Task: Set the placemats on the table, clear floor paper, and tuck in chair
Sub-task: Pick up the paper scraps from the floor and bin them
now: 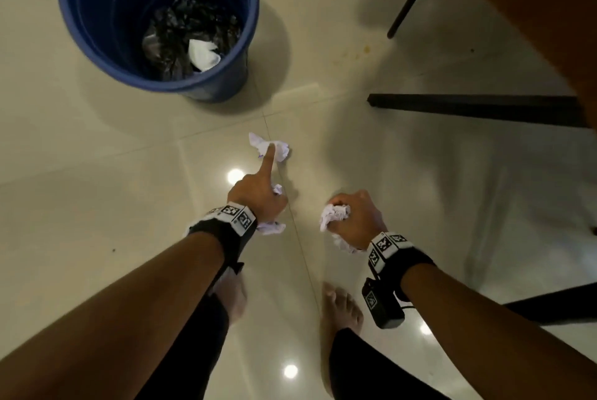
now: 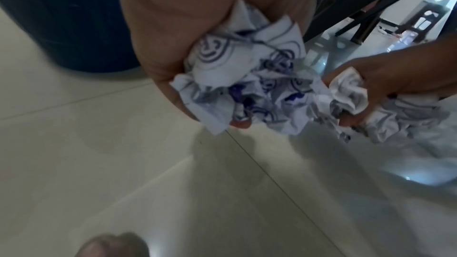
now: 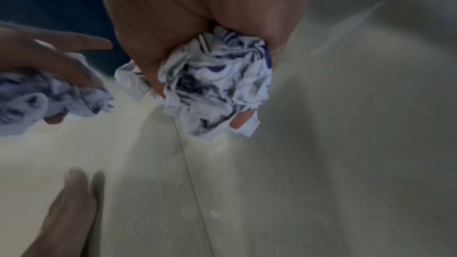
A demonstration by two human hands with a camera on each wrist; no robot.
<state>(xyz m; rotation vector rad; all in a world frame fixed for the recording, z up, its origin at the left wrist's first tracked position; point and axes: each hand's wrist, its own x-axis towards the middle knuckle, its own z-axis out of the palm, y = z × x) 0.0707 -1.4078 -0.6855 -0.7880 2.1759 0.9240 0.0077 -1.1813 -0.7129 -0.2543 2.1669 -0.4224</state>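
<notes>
Gripping paper wads (image 2: 247,89) — left hand (image 1: 258,197), index out; right hand (image 1: 358,215) fisted; loose wad (image 1: 283,151) on floor (image 1: 129,189).

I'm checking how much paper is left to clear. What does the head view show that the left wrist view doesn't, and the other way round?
Only the head view: one loose paper on the floor, the left hand with its index finger stretched toward it, and the inside of the blue bin with a white scrap in it. Only the left wrist view: the blue print on the left wad, seen close. Both: each hand gripping crumpled paper, the right hand holding the right wad, plus dark furniture legs.
</notes>
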